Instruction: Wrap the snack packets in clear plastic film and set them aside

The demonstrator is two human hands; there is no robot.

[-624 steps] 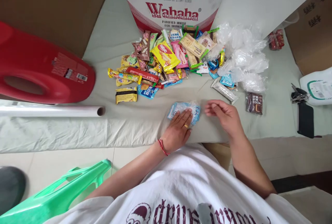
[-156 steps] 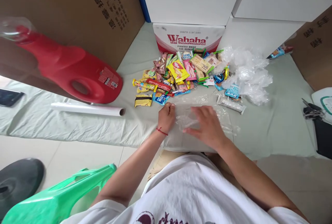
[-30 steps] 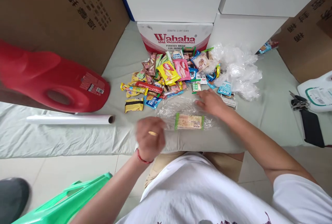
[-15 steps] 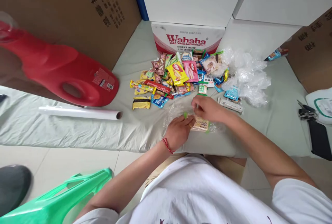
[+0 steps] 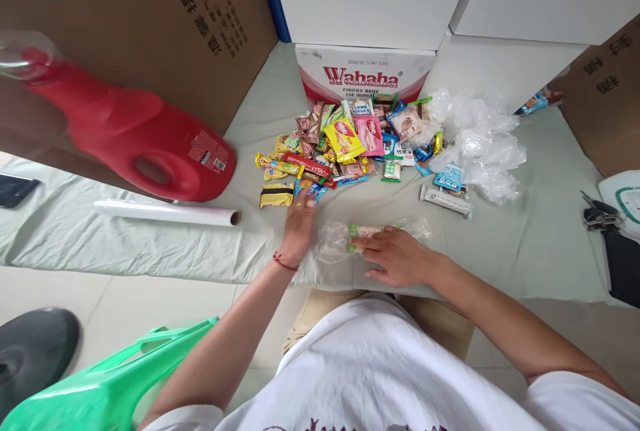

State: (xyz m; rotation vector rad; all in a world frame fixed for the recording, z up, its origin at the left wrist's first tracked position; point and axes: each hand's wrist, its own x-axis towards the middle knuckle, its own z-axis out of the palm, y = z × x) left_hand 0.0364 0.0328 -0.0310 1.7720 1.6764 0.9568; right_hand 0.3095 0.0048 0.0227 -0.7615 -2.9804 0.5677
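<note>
In front of me a biscuit packet (image 5: 364,231) with green ends lies on crinkled clear plastic wrap (image 5: 334,242). My right hand (image 5: 397,254) rests over it, palm down, its fingers stretched out and partly covering the packet. Over to the left, my left hand (image 5: 300,223) reaches out with fingers extended, at the near edge of a snack pile. Its fingertips are at a blue packet (image 5: 316,191); whether they touch it I cannot tell. Beside that hand lies a yellow packet with a dark band (image 5: 277,195).
A white-and-red Wahaha carton (image 5: 363,71) stands behind the snacks. Bunched clear plastic bags (image 5: 487,151) lie right of them. To the left are a red jug (image 5: 150,138) and a white roll (image 5: 167,212). Keys (image 5: 600,214) lie far right, a green stool (image 5: 115,371) below left.
My left hand has left the biscuit packet and moved left and forward to the snack pile. My right hand has come down onto the packet. The view has shifted slightly.
</note>
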